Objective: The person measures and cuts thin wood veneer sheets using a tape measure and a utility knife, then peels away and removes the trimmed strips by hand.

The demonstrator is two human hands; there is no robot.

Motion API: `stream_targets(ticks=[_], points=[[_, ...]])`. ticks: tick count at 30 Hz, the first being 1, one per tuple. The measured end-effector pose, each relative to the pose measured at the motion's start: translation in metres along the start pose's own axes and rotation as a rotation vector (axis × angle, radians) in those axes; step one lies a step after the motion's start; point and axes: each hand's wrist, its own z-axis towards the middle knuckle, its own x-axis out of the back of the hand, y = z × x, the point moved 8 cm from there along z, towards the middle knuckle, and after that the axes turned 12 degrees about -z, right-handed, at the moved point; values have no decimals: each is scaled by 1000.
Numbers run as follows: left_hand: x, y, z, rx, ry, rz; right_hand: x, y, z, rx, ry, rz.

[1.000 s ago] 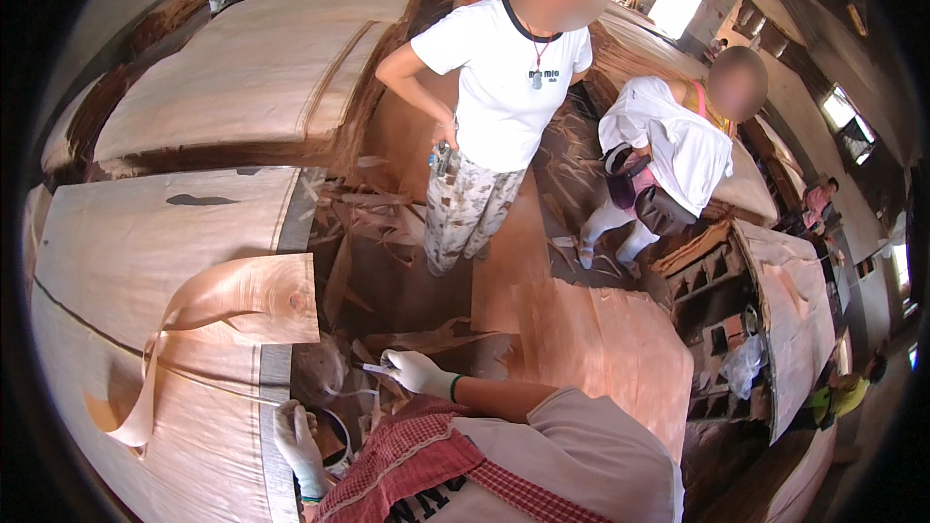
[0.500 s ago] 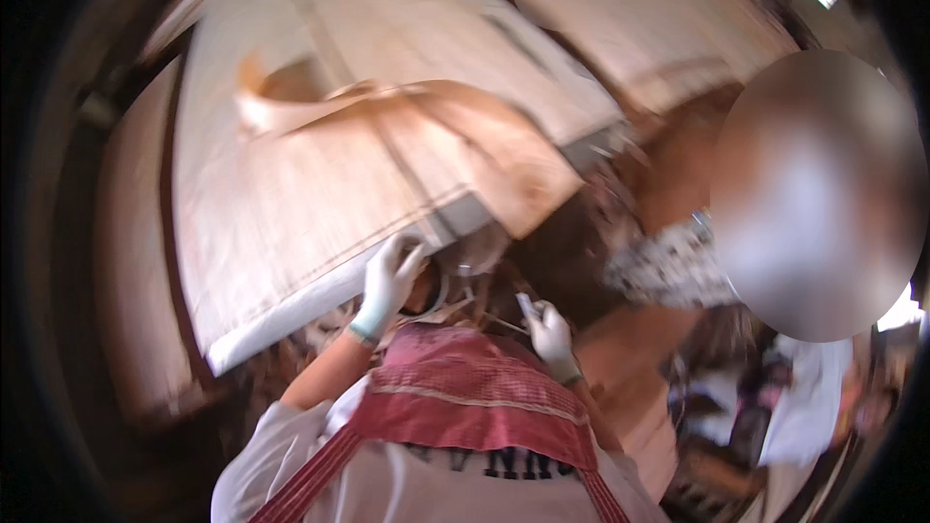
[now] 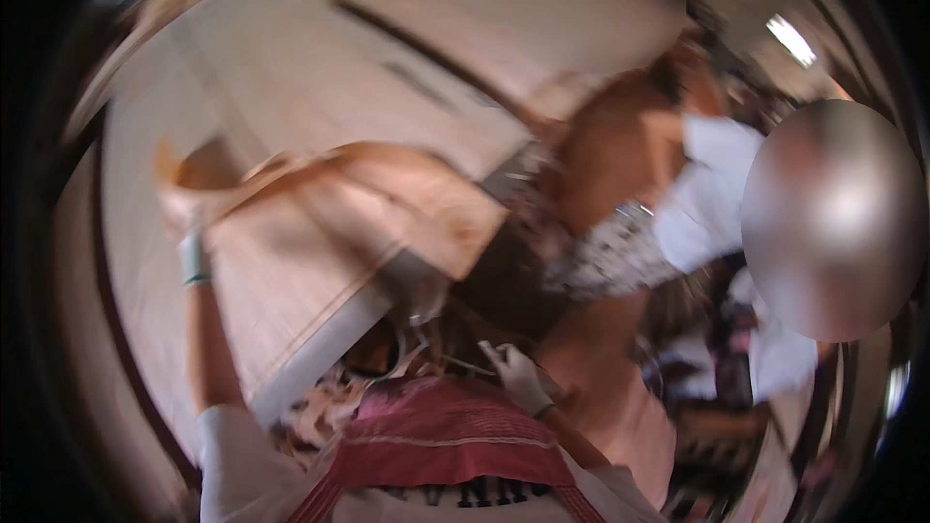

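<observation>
My left hand [image 3: 193, 252], in a white glove with a green cuff, is stretched far out to the left. It is at the left end of a curled, tan sheet of thin wood veneer [image 3: 387, 189]; its fingers are blurred, so whether they grip the sheet is unclear. Under the curled piece lies a stack of wide pale veneer sheets [image 3: 262, 320] with a grey front edge. My right hand [image 3: 523, 380], also gloved in white, is low in front of my red apron. It is closed on a slim pale tool [image 3: 489, 353] whose kind I cannot make out.
More large pale sheets [image 3: 484, 10] lie beyond, split by a dark gap. At right a co-worker in a white top and patterned cloth [image 3: 625, 257] stands close by. Veneer scraps [image 3: 325, 405] lie below the stack's front edge. A brown board [image 3: 620, 368] slopes to my right.
My left hand has left the stack's front edge and reached out left to the curled veneer's end. My right hand still holds the pale tool. The whole view has swung to the right.
</observation>
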Motion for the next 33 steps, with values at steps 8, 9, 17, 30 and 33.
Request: stream_targets(ticks=[8, 9, 17, 30, 33], points=[[-57, -45, 172, 392, -46, -248, -41, 41, -42, -54, 197, -28], [-71, -41, 181, 407, -57, -279, -40, 35, -54, -87, 201, -25], [-202, 91, 263, -65, -361, -463, -41, 32, -76, -96, 435, -29], [-162, -1, 211, 371, -167, -352, 301, 52, -192, -39, 1220, 634], [-143, -13, 191, 298, -188, -151, 370, 42, -254, 14, 1406, 444]])
